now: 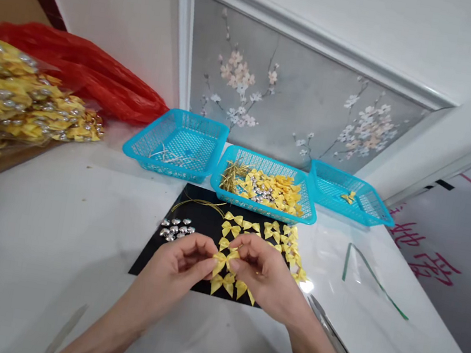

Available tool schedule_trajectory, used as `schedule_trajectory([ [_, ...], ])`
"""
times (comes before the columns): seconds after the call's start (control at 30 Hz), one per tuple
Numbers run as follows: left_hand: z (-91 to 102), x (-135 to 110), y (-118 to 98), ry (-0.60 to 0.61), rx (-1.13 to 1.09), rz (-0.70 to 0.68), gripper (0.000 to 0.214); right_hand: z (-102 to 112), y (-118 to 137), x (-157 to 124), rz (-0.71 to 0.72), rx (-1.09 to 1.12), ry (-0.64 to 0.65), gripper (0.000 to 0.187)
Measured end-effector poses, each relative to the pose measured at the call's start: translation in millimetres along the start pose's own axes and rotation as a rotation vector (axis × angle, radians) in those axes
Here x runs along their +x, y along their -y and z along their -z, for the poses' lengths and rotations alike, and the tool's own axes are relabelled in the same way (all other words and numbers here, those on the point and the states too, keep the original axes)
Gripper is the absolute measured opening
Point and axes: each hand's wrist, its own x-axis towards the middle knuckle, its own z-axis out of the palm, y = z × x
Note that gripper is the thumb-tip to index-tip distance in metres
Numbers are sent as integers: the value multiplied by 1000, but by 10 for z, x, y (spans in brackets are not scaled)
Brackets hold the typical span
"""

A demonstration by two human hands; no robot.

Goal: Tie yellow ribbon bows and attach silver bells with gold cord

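The person's left hand (193, 261) and right hand (259, 276) have thumbs and fingers clamped on opposite sides of a small yellow satin bow (223, 261) above a black rectangular mat (151, 258), probably to steady it; the knuckles partly hide it. Shiny silver beads (177, 229) lie left, seemingly for easy reach.

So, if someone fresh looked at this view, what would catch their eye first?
Probably the red plastic at the left, behind packed yellow bows. Next, perhaps, the three blue baskets lined up below the framed flower picture. Centrally, the left grip and right grip hold one small bow over the black mat.
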Motion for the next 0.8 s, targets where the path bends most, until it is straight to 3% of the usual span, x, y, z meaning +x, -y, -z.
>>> schedule_trajectory([
  [0.43,-42,-13,41,71,216,-33,17,-49,67,-35,58,-223,31,17],
  [0.8,-69,-20,21,-29,124,11,18,-96,2,-3,-21,-71,2,15],
])
